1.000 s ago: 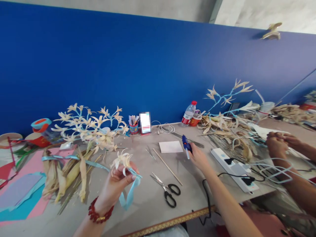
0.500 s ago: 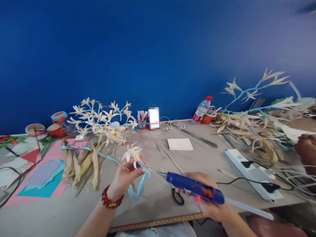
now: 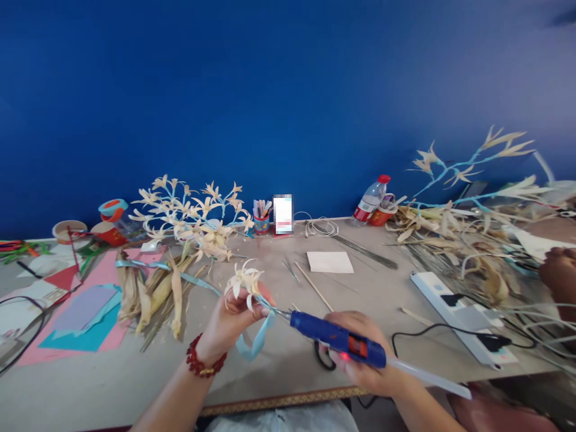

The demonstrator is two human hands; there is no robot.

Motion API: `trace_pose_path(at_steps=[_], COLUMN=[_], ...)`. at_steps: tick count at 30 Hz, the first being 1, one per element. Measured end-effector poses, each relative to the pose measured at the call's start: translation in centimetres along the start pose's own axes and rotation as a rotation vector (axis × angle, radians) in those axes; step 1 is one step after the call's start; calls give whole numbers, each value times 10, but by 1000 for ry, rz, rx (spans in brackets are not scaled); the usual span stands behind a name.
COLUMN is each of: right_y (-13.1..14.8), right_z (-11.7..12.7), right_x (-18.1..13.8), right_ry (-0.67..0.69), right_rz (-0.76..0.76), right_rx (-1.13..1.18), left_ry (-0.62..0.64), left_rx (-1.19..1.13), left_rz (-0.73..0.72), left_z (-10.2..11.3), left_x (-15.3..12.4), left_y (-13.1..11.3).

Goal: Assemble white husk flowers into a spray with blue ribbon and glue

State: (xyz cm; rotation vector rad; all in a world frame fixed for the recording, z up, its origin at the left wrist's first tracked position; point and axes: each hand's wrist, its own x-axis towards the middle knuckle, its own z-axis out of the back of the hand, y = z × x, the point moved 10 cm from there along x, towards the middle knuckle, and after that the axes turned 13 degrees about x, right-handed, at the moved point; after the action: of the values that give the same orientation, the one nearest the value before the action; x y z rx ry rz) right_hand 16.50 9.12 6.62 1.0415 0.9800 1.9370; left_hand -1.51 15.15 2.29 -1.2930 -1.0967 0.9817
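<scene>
Between the fingers of my left hand (image 3: 243, 312) is a cream corn-husk flower (image 3: 244, 281), its short stem pointing right. A light blue ribbon (image 3: 257, 343) hangs in a loop from the stem; its length runs left toward the husk bundle. My right hand (image 3: 362, 354) is wrapped around a blue hot glue gun (image 3: 337, 337), with a red light glowing on it and a clear glue stick (image 3: 432, 378) coming out of its back. The nozzle is at the flower's stem, close to my left fingertips; whether it touches I cannot tell. Scissors (image 3: 324, 358) lie partly hidden under the glue gun.
Husk flowers on blue stems (image 3: 198, 210) stand at the back left, beside dried corn husks (image 3: 155, 288) and coloured paper (image 3: 81, 348). A white power strip (image 3: 450, 318) with cords lies right. Another person's hand (image 3: 558, 276) is at the far right. A bottle (image 3: 371, 201) leans against the wall.
My right hand has moved the glue gun left, bringing its nozzle from a gap away up to the flower's stem. My left hand keeps its hold. The view has shifted slightly.
</scene>
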Motion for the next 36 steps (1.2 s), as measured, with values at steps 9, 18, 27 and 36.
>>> trace_pose_path(at_steps=[9, 18, 27, 36], right_y=[-3, 4, 7, 3], right_z=[1, 1, -2, -6], right_x=[-5, -7, -7, -6], right_ry=[-31, -56, -51, -10], right_rz=[40, 117, 157, 142], right_rx=[-116, -147, -131, -121], left_ry=[4, -16, -13, 30], left_rx=[-36, -71, -55, -30], left_rz=[1, -23, -44, -68], left_z=[-2, 3, 4, 0], left_x=[-2, -2, -3, -2], left_y=[-1, -2, -1, -5])
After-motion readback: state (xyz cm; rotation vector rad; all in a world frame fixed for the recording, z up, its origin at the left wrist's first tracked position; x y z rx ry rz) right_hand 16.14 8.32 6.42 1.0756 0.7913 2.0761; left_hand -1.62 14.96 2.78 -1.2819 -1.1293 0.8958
